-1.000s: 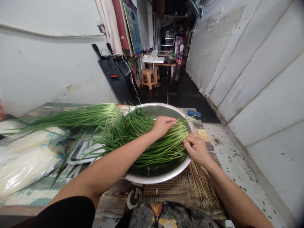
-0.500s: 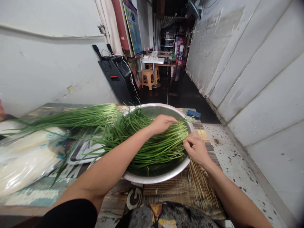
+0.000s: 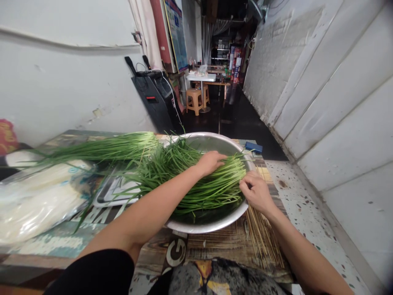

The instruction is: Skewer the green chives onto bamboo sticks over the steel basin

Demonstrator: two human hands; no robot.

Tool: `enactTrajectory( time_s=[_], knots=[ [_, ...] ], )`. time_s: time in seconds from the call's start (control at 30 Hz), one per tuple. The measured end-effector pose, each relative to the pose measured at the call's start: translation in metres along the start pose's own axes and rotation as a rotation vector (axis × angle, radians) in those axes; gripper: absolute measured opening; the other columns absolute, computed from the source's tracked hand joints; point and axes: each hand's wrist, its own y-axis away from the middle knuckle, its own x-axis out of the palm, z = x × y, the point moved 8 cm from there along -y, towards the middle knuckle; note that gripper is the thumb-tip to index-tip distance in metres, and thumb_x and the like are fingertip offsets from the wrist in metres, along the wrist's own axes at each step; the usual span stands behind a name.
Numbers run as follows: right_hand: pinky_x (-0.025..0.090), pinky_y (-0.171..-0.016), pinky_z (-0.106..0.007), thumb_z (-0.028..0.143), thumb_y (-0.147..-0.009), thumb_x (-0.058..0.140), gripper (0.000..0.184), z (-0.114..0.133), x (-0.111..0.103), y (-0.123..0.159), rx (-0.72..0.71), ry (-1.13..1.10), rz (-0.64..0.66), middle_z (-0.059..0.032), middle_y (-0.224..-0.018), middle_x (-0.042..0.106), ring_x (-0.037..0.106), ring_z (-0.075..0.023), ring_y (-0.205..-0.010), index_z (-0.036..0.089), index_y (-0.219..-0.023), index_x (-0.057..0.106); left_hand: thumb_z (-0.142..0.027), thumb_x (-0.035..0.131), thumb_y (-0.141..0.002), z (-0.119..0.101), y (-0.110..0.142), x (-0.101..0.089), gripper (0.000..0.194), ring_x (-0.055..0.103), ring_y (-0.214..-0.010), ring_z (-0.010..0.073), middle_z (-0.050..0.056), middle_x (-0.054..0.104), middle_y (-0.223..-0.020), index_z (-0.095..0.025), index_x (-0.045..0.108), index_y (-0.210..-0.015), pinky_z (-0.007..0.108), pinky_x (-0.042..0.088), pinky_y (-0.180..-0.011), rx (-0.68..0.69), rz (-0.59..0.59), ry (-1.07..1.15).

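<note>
A large bunch of green garlic chives (image 3: 211, 188) fills a wide metal basin (image 3: 211, 227), pale stem ends toward the right rim. Across the top of the stems lies my left hand (image 3: 212, 162), fingers stretched out and slightly bent, touching the chives. My right hand (image 3: 257, 189) is closed at the basin's right rim, beside the stem ends. Whatever its curled fingers hold is hidden. Thin wooden skewers (image 3: 262, 237) lie on the table below my right hand. Another bundle of chives (image 3: 123, 147) rests left of the basin.
A light tray (image 3: 115, 192) sits partly under the chives at left. Beside it lies a clear plastic bag with pale contents (image 3: 46, 200). A small blue box (image 3: 253, 147) is behind the basin's right side. Farther off stand a black speaker-like case (image 3: 156, 98) and a stool (image 3: 194, 101).
The fingers of my left hand have bent down more onto the stems. My right hand stays closed at the rim. The view has shifted slightly left.
</note>
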Motion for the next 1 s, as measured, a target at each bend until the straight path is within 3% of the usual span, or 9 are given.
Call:
enactTrajectory(
  time_s=[0.13,0.3,0.4,0.5,0.67,0.8,1.0],
  knots=[
    [0.033,-0.060,-0.028,0.019,-0.078,0.045,0.031,-0.002,0.001,-0.001,0.008,0.005,0.006,0.0003,-0.053,0.043,0.043,-0.0142,-0.061,0.020,-0.050,0.034,-0.023,0.063,-0.074,0.000,0.001,0.003,0.026,0.059,-0.084,0.0195,0.006,0.066,-0.084,-0.024,0.072,-0.099,0.029,0.042,-0.085,-0.020,-0.003,0.009],
    [0.033,-0.060,-0.027,0.019,-0.078,0.045,0.031,-0.002,0.001,-0.001,0.005,0.007,0.010,0.0005,-0.053,0.042,0.043,-0.0137,-0.060,0.020,-0.049,0.034,-0.022,0.060,-0.076,-0.014,0.003,0.000,0.013,0.056,-0.091,0.0204,0.007,0.067,-0.092,-0.021,0.073,-0.079,0.032,0.040,-0.087,0.045,-0.003,-0.168],
    [0.033,-0.060,-0.027,0.019,-0.078,0.046,0.031,-0.002,0.000,0.000,0.005,0.008,0.004,0.0006,-0.053,0.042,0.043,-0.0137,-0.060,0.020,-0.049,0.034,-0.022,0.054,-0.080,-0.019,0.003,-0.002,0.017,0.057,-0.091,0.0204,0.005,0.069,-0.092,-0.020,0.071,-0.081,0.034,0.040,-0.088,0.059,0.012,-0.193],
    [0.033,-0.060,-0.027,0.019,-0.078,0.045,0.031,-0.001,0.000,0.000,-0.005,0.006,0.001,0.0007,-0.053,0.042,0.043,-0.0140,-0.060,0.020,-0.049,0.034,-0.022,0.049,-0.082,-0.015,0.002,-0.015,0.022,0.058,-0.088,0.0195,0.006,0.070,-0.092,-0.017,0.070,-0.087,0.033,0.042,-0.086,-0.014,-0.118,-0.109],
    [0.034,-0.061,-0.028,0.018,-0.078,0.046,0.030,-0.001,-0.001,0.000,-0.005,-0.012,-0.003,0.0005,-0.054,0.044,0.043,-0.0140,-0.060,0.020,-0.050,0.035,-0.014,0.044,-0.081,-0.008,0.001,-0.023,0.039,0.061,-0.080,0.0149,0.003,0.070,-0.087,-0.017,0.063,-0.114,0.026,0.046,-0.083,-0.091,-0.173,0.139],
    [0.034,-0.061,-0.027,0.018,-0.078,0.045,0.030,0.000,-0.001,0.000,0.002,-0.015,-0.001,0.0006,-0.054,0.044,0.043,-0.0137,-0.061,0.020,-0.050,0.035,-0.015,0.042,-0.081,-0.016,0.000,-0.024,0.038,0.060,-0.087,0.0154,0.005,0.067,-0.096,-0.021,0.068,-0.109,0.027,0.044,-0.087,-0.053,-0.120,0.065],
    [0.034,-0.060,-0.027,0.018,-0.078,0.045,0.030,0.000,-0.001,0.000,-0.005,-0.006,0.001,0.0004,-0.054,0.044,0.043,-0.0137,-0.061,0.020,-0.049,0.036,-0.036,0.053,-0.082,-0.024,0.002,-0.024,0.027,0.058,-0.083,0.0183,0.005,0.062,-0.079,-0.026,0.073,-0.095,0.031,0.045,-0.081,0.051,-0.117,-0.088]
  ],
)
